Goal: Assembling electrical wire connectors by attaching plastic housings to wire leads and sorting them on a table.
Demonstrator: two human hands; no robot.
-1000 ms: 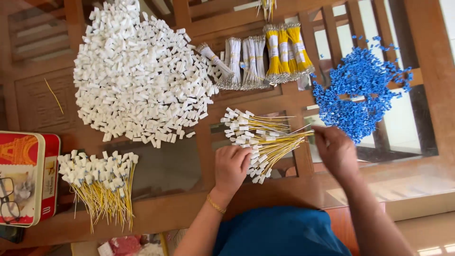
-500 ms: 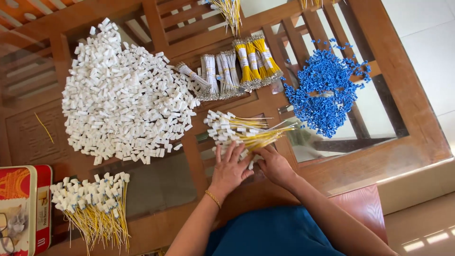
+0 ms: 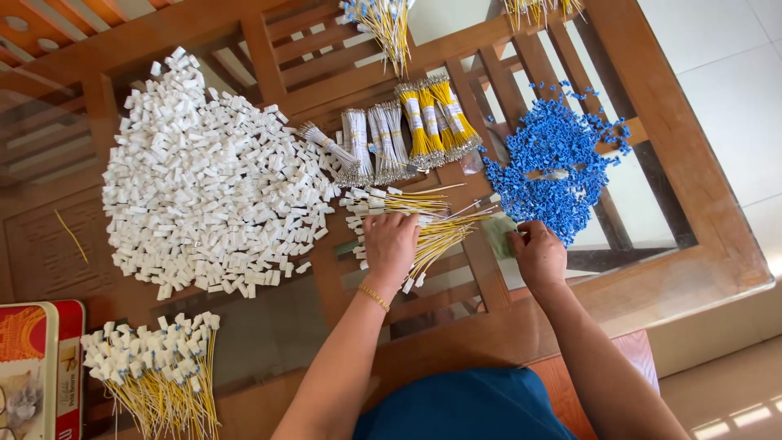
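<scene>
At the far left edge sat a red and cream tin [image 3: 37,371], and just beside it a heap of yellow wires with white caps [image 3: 155,367] lay on the glass tabletop [image 3: 269,342]. Above that spread the big white pile of plastic connectors [image 3: 208,175], covering much of the left half. Moving across, tied bundles of white wires [image 3: 371,147] and yellow-banded bundles [image 3: 436,122] lay side by side near the middle, with another wire bunch [image 3: 387,24] at the top edge. Below them, the left hand [image 3: 391,244] was pressed flat, fingers spread, on a loose fan of yellow wires with white ends [image 3: 415,224], pinning it against the tabletop; a gold bracelet [image 3: 374,297] circled that wrist. Further right, the right hand [image 3: 536,254] was curled loosely at the near edge of the blue connector pile [image 3: 558,163], fingertips touching the blue pieces; whether it pinched one, I could not tell. The blue pile sat well apart from the white one, with the wire fan between them. At the bottom, a blue garment [image 3: 464,411] showed.
</scene>
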